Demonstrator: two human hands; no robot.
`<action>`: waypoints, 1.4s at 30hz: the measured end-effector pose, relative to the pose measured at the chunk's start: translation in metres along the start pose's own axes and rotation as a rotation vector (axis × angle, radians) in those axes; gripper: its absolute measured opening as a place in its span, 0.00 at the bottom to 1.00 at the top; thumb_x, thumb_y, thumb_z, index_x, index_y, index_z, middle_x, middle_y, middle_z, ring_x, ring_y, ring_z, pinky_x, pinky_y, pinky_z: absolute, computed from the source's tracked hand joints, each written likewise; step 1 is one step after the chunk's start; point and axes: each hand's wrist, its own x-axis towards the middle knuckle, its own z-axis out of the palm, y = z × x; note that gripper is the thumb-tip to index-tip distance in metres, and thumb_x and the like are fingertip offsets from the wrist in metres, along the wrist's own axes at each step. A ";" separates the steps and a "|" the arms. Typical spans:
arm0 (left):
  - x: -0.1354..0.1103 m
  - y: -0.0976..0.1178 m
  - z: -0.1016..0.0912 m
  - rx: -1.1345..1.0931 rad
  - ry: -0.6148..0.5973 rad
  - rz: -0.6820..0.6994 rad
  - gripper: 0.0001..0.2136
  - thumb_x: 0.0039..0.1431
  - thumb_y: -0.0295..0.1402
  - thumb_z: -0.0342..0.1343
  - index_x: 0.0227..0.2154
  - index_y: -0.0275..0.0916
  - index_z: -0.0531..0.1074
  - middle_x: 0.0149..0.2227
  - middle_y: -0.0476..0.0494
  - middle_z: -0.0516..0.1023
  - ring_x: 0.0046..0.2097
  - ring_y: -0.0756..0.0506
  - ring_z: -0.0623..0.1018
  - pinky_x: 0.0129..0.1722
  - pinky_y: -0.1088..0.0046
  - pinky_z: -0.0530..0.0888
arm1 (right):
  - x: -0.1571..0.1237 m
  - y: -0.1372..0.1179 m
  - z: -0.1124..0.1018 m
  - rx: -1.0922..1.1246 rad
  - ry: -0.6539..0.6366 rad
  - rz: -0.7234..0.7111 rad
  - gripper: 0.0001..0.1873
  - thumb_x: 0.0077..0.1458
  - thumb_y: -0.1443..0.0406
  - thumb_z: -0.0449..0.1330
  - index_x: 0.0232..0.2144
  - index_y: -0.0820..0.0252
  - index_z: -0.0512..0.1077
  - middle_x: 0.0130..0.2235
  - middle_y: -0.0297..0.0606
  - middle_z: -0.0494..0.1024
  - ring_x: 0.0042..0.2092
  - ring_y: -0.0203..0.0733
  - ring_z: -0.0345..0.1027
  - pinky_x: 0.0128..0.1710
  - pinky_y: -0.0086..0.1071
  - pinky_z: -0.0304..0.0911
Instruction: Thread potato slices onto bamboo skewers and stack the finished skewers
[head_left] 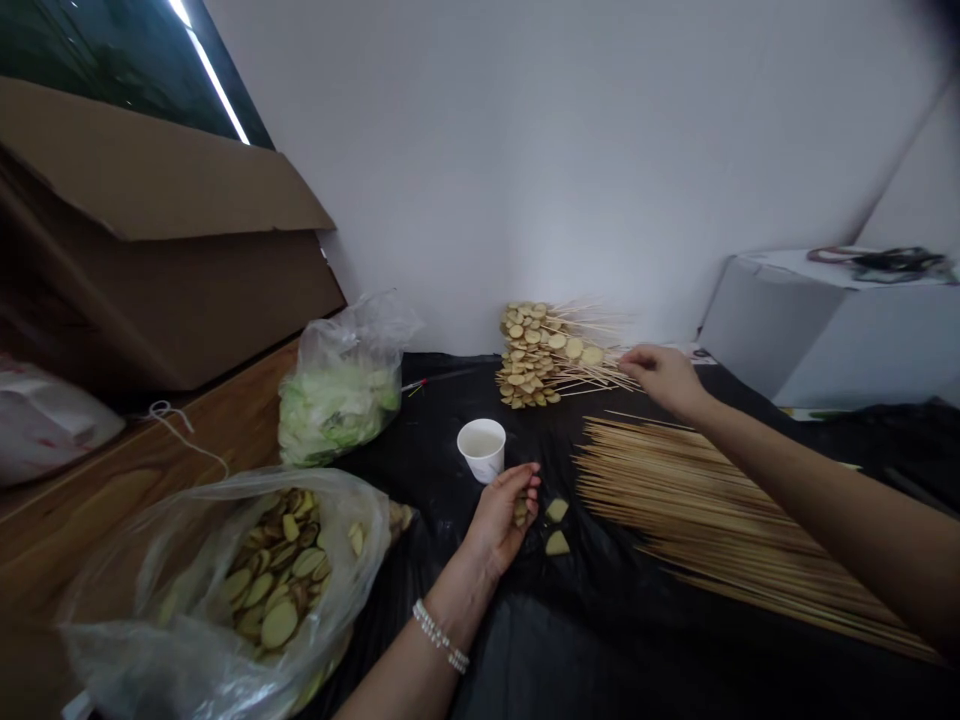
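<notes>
My right hand [664,375] pinches the bare end of a bamboo skewer; several round potato slices [574,348] are threaded on it, over a stack of potato skewers [525,370] against the wall. Curled palm-up beside a white paper cup [482,452], my left hand [504,520] has potato slices in its fingers, partly hidden. Two loose potato pieces [557,542] lie on the black plastic sheet just right of it. The cup holds a pale liquid. Below my right forearm spreads a wide bundle of bare bamboo skewers [697,520].
An open clear bag of potato slices [277,590] sits at the lower left. Behind it stands a bag of cut lettuce-like leaves [337,410]. A cardboard box [172,300] is at the left, a white box [825,330] at the right. A pen [414,385] lies near the wall.
</notes>
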 end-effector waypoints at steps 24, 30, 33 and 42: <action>-0.004 0.004 0.001 -0.054 0.087 -0.067 0.09 0.46 0.26 0.63 0.33 0.30 0.76 0.27 0.47 0.71 0.24 0.58 0.68 0.21 0.86 0.65 | 0.152 -0.029 0.088 -0.291 0.072 -0.064 0.16 0.52 0.67 0.53 0.40 0.65 0.77 0.43 0.50 0.76 0.47 0.51 0.65 0.48 0.40 0.56; -0.004 0.005 0.003 -0.075 0.051 -0.049 0.07 0.49 0.23 0.61 0.34 0.30 0.76 0.27 0.47 0.71 0.24 0.58 0.69 0.21 0.86 0.66 | 0.078 -0.029 0.051 -0.228 0.010 -0.256 0.13 0.53 0.67 0.53 0.34 0.62 0.78 0.37 0.44 0.79 0.41 0.47 0.67 0.46 0.38 0.58; -0.005 0.007 0.003 -0.132 0.011 -0.071 0.09 0.50 0.21 0.59 0.36 0.30 0.75 0.28 0.46 0.72 0.25 0.57 0.71 0.23 0.86 0.68 | 0.030 -0.032 0.030 -0.030 0.012 -0.180 0.12 0.53 0.65 0.54 0.32 0.60 0.78 0.35 0.39 0.80 0.38 0.43 0.69 0.40 0.34 0.61; -0.007 0.014 0.006 -0.322 -0.131 -0.207 0.08 0.57 0.22 0.53 0.39 0.30 0.73 0.32 0.41 0.75 0.30 0.53 0.75 0.30 0.80 0.74 | -0.079 -0.030 -0.005 0.152 -0.086 -0.017 0.10 0.52 0.62 0.57 0.32 0.57 0.77 0.35 0.36 0.81 0.36 0.41 0.71 0.38 0.33 0.63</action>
